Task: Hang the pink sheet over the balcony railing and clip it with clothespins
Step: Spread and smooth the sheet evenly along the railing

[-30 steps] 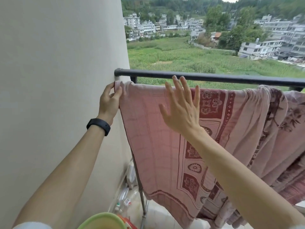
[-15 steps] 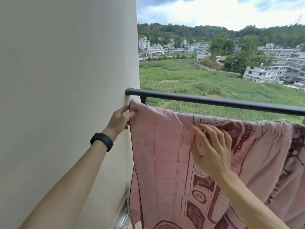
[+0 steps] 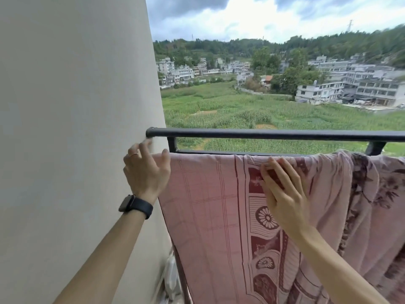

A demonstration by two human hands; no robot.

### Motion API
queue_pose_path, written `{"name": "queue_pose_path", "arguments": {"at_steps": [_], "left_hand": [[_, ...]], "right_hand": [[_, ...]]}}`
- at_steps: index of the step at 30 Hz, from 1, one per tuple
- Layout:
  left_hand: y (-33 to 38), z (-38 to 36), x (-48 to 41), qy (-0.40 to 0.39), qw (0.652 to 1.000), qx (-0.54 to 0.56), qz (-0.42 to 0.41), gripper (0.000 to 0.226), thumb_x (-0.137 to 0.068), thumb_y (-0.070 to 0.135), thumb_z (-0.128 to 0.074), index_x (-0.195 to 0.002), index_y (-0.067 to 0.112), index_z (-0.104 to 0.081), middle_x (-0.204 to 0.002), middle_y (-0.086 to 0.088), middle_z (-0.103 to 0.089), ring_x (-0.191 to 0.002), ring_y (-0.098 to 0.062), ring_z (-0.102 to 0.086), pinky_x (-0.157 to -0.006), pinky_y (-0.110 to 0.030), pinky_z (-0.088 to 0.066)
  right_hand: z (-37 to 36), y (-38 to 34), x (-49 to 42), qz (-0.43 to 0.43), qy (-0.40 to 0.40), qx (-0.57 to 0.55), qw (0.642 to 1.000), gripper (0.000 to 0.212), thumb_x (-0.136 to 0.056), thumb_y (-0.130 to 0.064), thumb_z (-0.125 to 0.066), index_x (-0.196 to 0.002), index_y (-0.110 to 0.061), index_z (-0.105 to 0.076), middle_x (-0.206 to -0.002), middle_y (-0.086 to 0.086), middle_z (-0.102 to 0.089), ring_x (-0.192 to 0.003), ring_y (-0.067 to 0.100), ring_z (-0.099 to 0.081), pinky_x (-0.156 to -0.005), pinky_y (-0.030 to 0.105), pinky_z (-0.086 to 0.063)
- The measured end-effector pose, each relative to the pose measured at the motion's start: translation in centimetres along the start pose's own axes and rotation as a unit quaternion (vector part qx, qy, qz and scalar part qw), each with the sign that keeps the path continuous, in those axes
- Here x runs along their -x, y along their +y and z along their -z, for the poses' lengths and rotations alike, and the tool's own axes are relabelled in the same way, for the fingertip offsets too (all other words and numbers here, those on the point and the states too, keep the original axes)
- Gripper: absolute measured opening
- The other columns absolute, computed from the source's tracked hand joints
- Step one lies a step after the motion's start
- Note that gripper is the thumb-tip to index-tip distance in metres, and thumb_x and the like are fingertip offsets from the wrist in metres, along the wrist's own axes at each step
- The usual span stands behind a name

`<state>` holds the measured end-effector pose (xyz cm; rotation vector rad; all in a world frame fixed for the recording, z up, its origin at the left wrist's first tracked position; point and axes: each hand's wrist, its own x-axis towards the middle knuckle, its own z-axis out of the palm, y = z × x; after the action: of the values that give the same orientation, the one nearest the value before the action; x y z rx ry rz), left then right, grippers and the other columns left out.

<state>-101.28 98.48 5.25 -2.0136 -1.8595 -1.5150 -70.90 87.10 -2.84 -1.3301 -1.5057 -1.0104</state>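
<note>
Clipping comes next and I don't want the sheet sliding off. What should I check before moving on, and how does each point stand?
1. Pink sheet over the railing: ok, it hangs from the lower bar under the top rail.
2. Left corner out at the wall: ok.
3. Left hand gripping that corner: cannot tell, its fingers are blurred.
4. Right hand steadying the top edge: ok, fingertips rest on it.
5. Cloth spread flat: not ok, bunched folds on the right.
6. Clothespins on the sheet: not ok, none in view.
</note>
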Motion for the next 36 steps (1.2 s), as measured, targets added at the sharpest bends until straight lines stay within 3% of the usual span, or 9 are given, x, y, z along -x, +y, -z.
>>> {"name": "queue_pose_path", "arguments": {"at_steps": [3, 7, 11, 14, 19, 23, 25, 30, 36], "left_hand": [[3.5, -1.8, 1.4, 0.011, 0.971, -0.063, -0.232, 0.043, -0.094, 0.05, -0.047, -0.127, 0.025, -0.06, -0.137, -0.004, -0.055, -0.132, -0.027, -0.044, -0.108, -0.051, -0.034], [4.7, -4.9, 2.8, -0.072, 0.955, -0.106, -0.266, 0.049, -0.102, 0.055, -0.026, -0.131, 0.033, -0.059, -0.127, -0.003, -0.062, -0.126, -0.028, -0.05, -0.113, -0.055, -0.026], [0.5, -6.0, 2.9, -0.027, 0.937, -0.124, -0.325, 0.045, -0.102, 0.036, -0.041, -0.147, 0.029, -0.038, -0.141, -0.01, -0.045, -0.135, -0.035, -0.039, -0.114, -0.055, -0.025], [1.6, -5.5, 3.2, -0.047, 0.943, -0.112, -0.309, 0.052, -0.091, 0.033, -0.05, -0.142, 0.026, -0.042, -0.143, -0.011, -0.044, -0.137, -0.036, -0.037, -0.113, -0.057, -0.025], [10.1, -5.4, 6.6, -0.046, 0.95, -0.052, -0.304, 0.056, -0.081, 0.047, -0.053, -0.133, 0.025, -0.055, -0.144, -0.002, -0.046, -0.14, -0.024, -0.036, -0.117, -0.058, -0.005], [19.8, -7.8, 10.2, -0.074, 0.935, -0.033, -0.344, 0.055, -0.093, 0.056, -0.04, -0.139, 0.028, -0.049, -0.141, 0.004, -0.051, -0.138, -0.018, -0.041, -0.118, -0.06, -0.007], [23.6, -9.9, 11.7, -0.104, 0.937, -0.041, -0.33, 0.055, -0.096, 0.059, -0.031, -0.14, 0.03, -0.047, -0.138, 0.003, -0.055, -0.135, -0.019, -0.045, -0.118, -0.059, -0.008], [24.4, -12.6, 13.8, -0.091, 0.944, -0.091, -0.302, 0.063, -0.098, 0.063, -0.019, -0.115, 0.023, -0.063, -0.107, -0.001, -0.066, -0.098, -0.023, -0.058, -0.099, -0.047, -0.036], [23.7, -12.2, 13.8, -0.057, 0.946, -0.111, -0.298, 0.056, -0.099, 0.058, -0.023, -0.106, 0.018, -0.062, -0.093, -0.006, -0.062, -0.088, -0.025, -0.055, -0.086, -0.043, -0.039]], "right_hand": [[0.7, 0.0, -0.3, -0.007, 0.013, 0.034, 0.999, 0.025, -0.094, -0.024, -0.068, -0.118, -0.021, -0.075, -0.141, 0.007, -0.059, -0.133, 0.028, -0.052, -0.106, 0.057, -0.04], [2.6, 2.1, -4.2, -0.056, 0.0, 0.063, 0.996, 0.027, -0.098, -0.038, -0.057, -0.113, -0.02, -0.072, -0.124, 0.002, -0.068, -0.112, 0.027, -0.062, -0.103, 0.06, -0.035], [5.7, 7.8, -3.6, -0.129, -0.163, 0.187, 0.96, 0.058, -0.098, -0.065, -0.031, -0.132, -0.026, -0.057, -0.142, 0.002, -0.056, -0.138, 0.024, -0.042, -0.119, 0.052, -0.013], [7.3, 9.6, -1.3, -0.093, -0.159, 0.223, 0.957, 0.054, -0.099, -0.057, -0.039, -0.14, -0.027, -0.054, -0.148, 0.001, -0.052, -0.144, 0.023, -0.037, -0.12, 0.056, -0.017], [9.8, 10.7, -2.5, -0.121, -0.071, 0.047, 0.989, 0.044, -0.099, -0.044, -0.049, -0.132, -0.018, -0.062, -0.14, 0.004, -0.059, -0.132, 0.026, -0.05, -0.108, 0.056, -0.034], [13.3, 16.6, -2.6, -0.245, -0.151, 0.131, 0.949, 0.055, -0.098, -0.063, -0.033, -0.139, -0.031, -0.051, -0.15, -0.001, -0.046, -0.141, 0.024, -0.032, -0.118, 0.052, -0.01], [14.0, 19.6, -1.7, -0.208, -0.196, 0.121, 0.951, 0.049, -0.1, -0.064, -0.031, -0.128, -0.036, -0.06, -0.136, -0.007, -0.058, -0.131, 0.023, -0.04, -0.113, 0.061, -0.021], [16.1, 25.4, -0.9, -0.073, -0.108, 0.08, 0.988, 0.024, -0.1, -0.027, -0.055, -0.106, -0.012, -0.072, -0.103, 0.003, -0.072, -0.097, 0.028, -0.062, -0.087, 0.041, -0.043], [25.4, 34.8, 4.1, -0.241, -0.093, 0.164, 0.952, 0.04, -0.09, -0.018, -0.042, -0.126, -0.013, -0.059, -0.135, 0.009, -0.059, -0.126, 0.03, -0.05, -0.111, 0.044, -0.027]]}}
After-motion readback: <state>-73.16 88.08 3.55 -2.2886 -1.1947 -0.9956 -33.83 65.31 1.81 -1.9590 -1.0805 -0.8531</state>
